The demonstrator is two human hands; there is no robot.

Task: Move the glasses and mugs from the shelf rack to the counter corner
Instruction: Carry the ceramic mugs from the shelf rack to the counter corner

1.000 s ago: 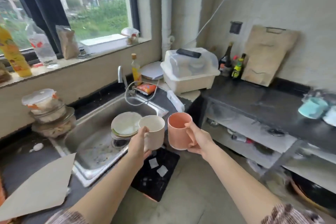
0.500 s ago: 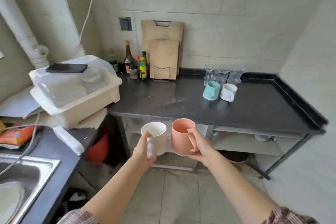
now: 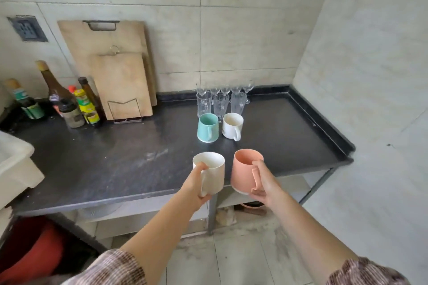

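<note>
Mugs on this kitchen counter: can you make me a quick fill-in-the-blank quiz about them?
1. The left hand grips a cream mug, the right hand a pink mug; in all, ____ mugs show.
2. On the counter, the teal mug stands to the ____ of the white mug.
3. The clear glasses stand ____ those two mugs.
Missing words: four; left; behind.

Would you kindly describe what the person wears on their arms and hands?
Both arms wear a brown-and-cream mottled knit: left sleeve, right sleeve, ending near the elbow. Forearms are bare. No gloves or watch on the left hand or right hand.
</note>
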